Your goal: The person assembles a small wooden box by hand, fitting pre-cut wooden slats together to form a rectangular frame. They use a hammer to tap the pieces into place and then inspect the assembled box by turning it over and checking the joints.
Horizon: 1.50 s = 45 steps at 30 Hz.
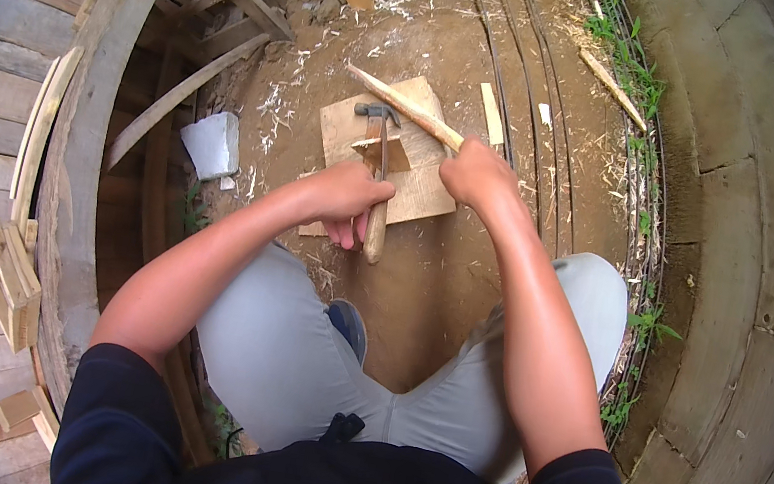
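My left hand (345, 200) is closed around the handle of a claw hammer (374, 240). The dark hammer head points away from me, over a square plywood board (342, 129) on the dirt. A small brown wooden piece (403, 155) is on the board, partly behind the hammer handle. In my right hand (481, 174) is one end of a long, pale, roughly shaped wooden stick (409, 104). This stick slants to the far left across the board, and its tapered tip reaches past the board's far edge.
A whitish block (211, 145) lies left of the board. Dark cables (535, 73) run along the ground to the right, near a thin wood strip (491, 115). Wood shavings litter the dirt. A timber beam (89, 144) and planks flank the left; a block wall (744, 228) stands right.
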Tool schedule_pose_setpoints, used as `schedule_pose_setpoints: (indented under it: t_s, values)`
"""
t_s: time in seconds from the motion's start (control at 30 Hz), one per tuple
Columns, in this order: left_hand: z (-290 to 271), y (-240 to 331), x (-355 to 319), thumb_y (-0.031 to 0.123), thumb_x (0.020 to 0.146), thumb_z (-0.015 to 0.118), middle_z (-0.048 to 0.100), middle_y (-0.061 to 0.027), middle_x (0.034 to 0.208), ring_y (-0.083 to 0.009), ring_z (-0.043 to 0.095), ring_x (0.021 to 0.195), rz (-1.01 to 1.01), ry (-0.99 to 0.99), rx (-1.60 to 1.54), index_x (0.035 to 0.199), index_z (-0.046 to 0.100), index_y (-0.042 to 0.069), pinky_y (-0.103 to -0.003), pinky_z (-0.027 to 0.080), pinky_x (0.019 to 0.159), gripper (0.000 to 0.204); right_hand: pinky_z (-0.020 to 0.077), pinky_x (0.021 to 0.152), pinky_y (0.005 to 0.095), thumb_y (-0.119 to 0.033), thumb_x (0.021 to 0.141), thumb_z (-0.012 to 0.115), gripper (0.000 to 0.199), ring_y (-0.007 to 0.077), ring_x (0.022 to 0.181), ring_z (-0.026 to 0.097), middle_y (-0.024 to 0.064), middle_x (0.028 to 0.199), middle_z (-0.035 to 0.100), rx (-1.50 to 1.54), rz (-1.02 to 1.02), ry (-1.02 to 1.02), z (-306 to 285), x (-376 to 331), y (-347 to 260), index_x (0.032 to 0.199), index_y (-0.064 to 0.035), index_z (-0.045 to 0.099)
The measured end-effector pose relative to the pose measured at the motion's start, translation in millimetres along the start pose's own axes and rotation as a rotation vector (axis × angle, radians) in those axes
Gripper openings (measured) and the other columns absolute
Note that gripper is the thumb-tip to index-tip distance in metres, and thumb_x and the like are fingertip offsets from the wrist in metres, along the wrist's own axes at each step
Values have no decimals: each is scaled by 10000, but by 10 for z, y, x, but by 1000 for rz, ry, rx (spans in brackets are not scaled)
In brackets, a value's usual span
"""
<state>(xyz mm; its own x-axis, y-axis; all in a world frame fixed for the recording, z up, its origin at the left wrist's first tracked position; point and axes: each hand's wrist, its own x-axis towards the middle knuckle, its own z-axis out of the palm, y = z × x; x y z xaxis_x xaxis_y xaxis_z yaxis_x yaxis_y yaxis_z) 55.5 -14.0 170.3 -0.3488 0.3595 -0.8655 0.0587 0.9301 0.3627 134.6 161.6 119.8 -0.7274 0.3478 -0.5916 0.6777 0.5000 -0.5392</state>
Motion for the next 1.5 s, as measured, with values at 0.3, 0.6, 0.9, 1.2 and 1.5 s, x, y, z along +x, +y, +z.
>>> schedule_pose_setpoints:
  t_s: [0.3, 0.6, 0.9, 1.2, 1.5]
  values:
    - [-99, -274, -16, 386, 1035, 423, 665, -154, 719, -260, 708, 581, 41, -32, 274, 923, 603, -70, -367, 580, 542, 503, 539, 763, 500, -203, 859, 723, 174, 428, 854, 668, 232, 882, 693, 223, -388, 319, 963, 382, 26, 1013, -124, 740]
    - [-219, -486, 37, 371, 1071, 347, 654, -258, 936, -396, 682, 861, 208, 197, 333, 1091, 512, -44, -494, 501, 788, 447, 533, 713, 488, -205, 893, 690, 200, 424, 812, 662, 253, 877, 657, 324, -425, 495, 1043, 474, 85, 1082, -175, 750]
    - [-398, -706, 231, 371, 1073, 356, 630, -294, 925, -489, 604, 903, 474, 311, 504, 1043, 488, 9, -557, 447, 777, 386, 530, 714, 462, -189, 820, 776, 244, 408, 791, 672, 231, 851, 680, 208, -410, 513, 1059, 571, 109, 1036, -80, 749]
    - [-240, -874, 212, 308, 1053, 423, 667, -279, 906, -457, 658, 870, 519, 358, 496, 1063, 558, -22, -545, 504, 760, 356, 458, 916, 367, 5, 730, 694, 370, 277, 1020, 513, 147, 1086, 542, -392, -90, 579, 669, 459, 200, 1086, -56, 610]
    - [-224, -968, 187, 301, 1063, 385, 685, -249, 905, -421, 684, 870, 542, 396, 554, 1055, 568, -38, -528, 539, 784, 385, 450, 978, 520, -205, 890, 552, 440, 473, 1125, 564, 331, 1197, 565, -453, -99, 400, 907, 776, 613, 1259, 9, 441]
